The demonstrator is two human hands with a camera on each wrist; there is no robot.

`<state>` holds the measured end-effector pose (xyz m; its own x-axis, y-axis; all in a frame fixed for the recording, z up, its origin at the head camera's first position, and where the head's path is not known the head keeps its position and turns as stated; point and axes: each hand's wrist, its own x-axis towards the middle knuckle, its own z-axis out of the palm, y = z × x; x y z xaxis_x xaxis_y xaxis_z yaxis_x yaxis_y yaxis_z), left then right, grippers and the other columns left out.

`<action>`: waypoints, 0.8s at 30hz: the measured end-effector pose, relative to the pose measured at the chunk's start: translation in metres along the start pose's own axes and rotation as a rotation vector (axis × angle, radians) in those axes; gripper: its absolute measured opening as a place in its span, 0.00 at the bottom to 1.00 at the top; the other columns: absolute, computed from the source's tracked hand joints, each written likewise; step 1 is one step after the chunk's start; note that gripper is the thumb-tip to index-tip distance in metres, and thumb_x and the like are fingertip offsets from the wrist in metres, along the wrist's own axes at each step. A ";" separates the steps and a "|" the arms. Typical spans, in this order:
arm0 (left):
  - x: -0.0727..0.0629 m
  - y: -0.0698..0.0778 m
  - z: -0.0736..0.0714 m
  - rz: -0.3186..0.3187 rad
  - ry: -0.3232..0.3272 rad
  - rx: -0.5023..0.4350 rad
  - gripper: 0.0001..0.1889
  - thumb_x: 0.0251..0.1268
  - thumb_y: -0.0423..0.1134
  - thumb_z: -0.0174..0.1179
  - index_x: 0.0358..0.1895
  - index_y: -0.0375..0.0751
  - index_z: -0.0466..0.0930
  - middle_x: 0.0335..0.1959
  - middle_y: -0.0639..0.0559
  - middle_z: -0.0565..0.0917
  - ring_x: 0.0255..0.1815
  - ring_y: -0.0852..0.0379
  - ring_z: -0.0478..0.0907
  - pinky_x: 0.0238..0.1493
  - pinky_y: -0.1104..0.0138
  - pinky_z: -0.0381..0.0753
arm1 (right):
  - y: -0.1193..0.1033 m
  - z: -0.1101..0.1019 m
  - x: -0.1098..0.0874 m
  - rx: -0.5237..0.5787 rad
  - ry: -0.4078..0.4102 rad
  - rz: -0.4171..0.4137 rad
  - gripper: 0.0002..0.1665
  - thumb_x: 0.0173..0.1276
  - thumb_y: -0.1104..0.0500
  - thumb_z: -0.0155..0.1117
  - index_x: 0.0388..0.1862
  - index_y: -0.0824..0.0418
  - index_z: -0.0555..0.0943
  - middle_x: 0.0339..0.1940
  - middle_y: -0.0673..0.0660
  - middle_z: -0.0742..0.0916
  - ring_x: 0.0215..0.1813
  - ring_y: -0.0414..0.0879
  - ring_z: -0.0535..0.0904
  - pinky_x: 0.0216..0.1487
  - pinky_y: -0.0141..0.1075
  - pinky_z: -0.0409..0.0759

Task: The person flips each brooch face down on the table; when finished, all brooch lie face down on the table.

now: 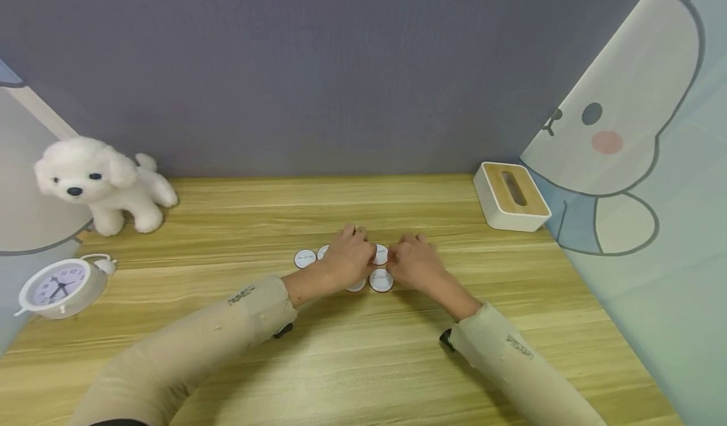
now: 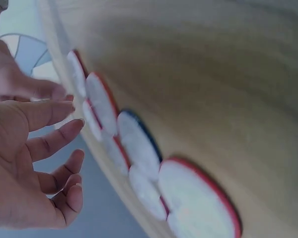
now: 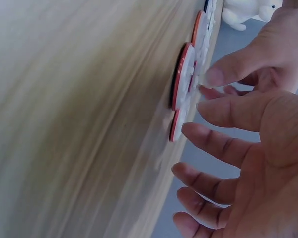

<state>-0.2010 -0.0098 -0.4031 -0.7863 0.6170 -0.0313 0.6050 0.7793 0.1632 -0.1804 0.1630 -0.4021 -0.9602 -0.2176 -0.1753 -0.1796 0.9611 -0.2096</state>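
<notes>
Several round white pin badges lie close together on the wooden table, their pin backs facing up. One badge (image 1: 305, 259) is at the left end of the group, and another badge (image 1: 381, 280) lies between my hands. Most rims are red; one badge (image 2: 139, 144) has a dark blue rim. My left hand (image 1: 348, 259) is over the middle of the group and hides part of it. Close by at the right end is my right hand (image 1: 417, 263), near a red-rimmed badge (image 3: 186, 77). In the wrist views the fingers of both hands are loosely bent, with nothing visible between them.
A white plush dog (image 1: 93, 183) stands at the back left, with a white alarm clock (image 1: 62, 287) in front of it. At the back right sits a tissue box (image 1: 511, 197) with a wooden lid. A grey panel (image 1: 318, 79) rises behind the table (image 1: 318, 375).
</notes>
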 end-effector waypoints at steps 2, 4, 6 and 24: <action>-0.002 -0.004 -0.004 -0.005 0.010 -0.032 0.08 0.65 0.47 0.68 0.34 0.48 0.86 0.41 0.50 0.78 0.44 0.50 0.65 0.48 0.58 0.70 | 0.003 -0.001 -0.003 0.003 0.023 -0.007 0.05 0.67 0.53 0.62 0.33 0.50 0.84 0.54 0.57 0.83 0.53 0.57 0.71 0.48 0.52 0.72; -0.005 -0.008 -0.009 -0.017 0.013 -0.053 0.07 0.65 0.46 0.67 0.37 0.47 0.87 0.43 0.49 0.79 0.46 0.50 0.66 0.50 0.57 0.69 | 0.005 -0.001 -0.006 0.011 0.020 -0.011 0.04 0.65 0.52 0.64 0.31 0.49 0.83 0.53 0.57 0.82 0.54 0.57 0.71 0.48 0.52 0.72; -0.007 -0.012 -0.013 -0.035 0.011 -0.069 0.07 0.66 0.45 0.67 0.40 0.46 0.87 0.45 0.48 0.79 0.48 0.49 0.66 0.52 0.55 0.69 | 0.006 0.000 -0.008 0.014 0.006 -0.021 0.05 0.63 0.51 0.67 0.30 0.49 0.82 0.54 0.57 0.82 0.56 0.58 0.70 0.50 0.54 0.71; -0.029 -0.037 -0.038 -0.059 0.119 -0.044 0.08 0.67 0.45 0.64 0.42 0.46 0.87 0.46 0.46 0.82 0.48 0.48 0.71 0.52 0.55 0.68 | -0.002 0.005 -0.012 0.003 0.022 -0.052 0.12 0.62 0.48 0.73 0.35 0.53 0.82 0.55 0.59 0.81 0.57 0.58 0.70 0.51 0.53 0.70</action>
<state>-0.2051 -0.0610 -0.3704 -0.8312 0.5511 0.0743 0.5534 0.8067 0.2073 -0.1674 0.1629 -0.4046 -0.9541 -0.2633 -0.1430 -0.2285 0.9481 -0.2210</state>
